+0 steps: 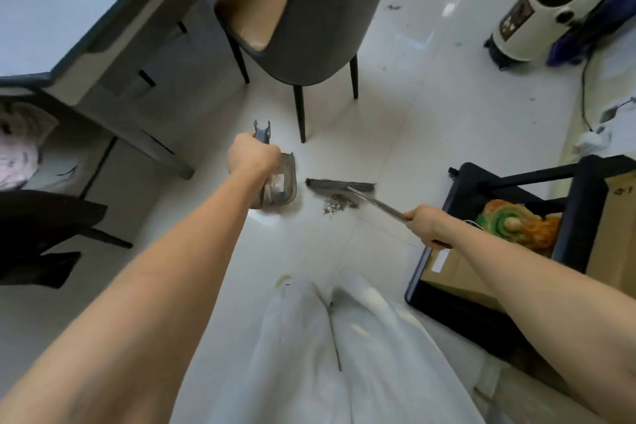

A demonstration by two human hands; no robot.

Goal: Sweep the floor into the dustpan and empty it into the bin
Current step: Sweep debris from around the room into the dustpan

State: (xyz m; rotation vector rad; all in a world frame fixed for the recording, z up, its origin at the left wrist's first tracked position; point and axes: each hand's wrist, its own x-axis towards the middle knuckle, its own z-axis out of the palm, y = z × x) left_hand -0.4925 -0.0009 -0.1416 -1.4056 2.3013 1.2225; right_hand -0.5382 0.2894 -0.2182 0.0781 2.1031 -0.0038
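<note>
My left hand (253, 157) grips the grey handle of a translucent dustpan (284, 188), which rests on the white tiled floor with its mouth facing right. My right hand (425, 222) holds the thin metal handle of a flat grey broom (339, 185). The broom head lies on the floor just right of the dustpan, a small gap between them. A little pile of grey dust and debris (335, 205) sits beside the broom head, near the pan's mouth. A white bin (547, 7) with an open top stands at the far right.
A grey chair (306, 21) with black legs stands just beyond the dustpan. A table (82, 10) fills the upper left. A black frame with cardboard boxes (516, 244) is close on the right. Dark specks (394, 7) dot the floor near the bin. My white trousers are below.
</note>
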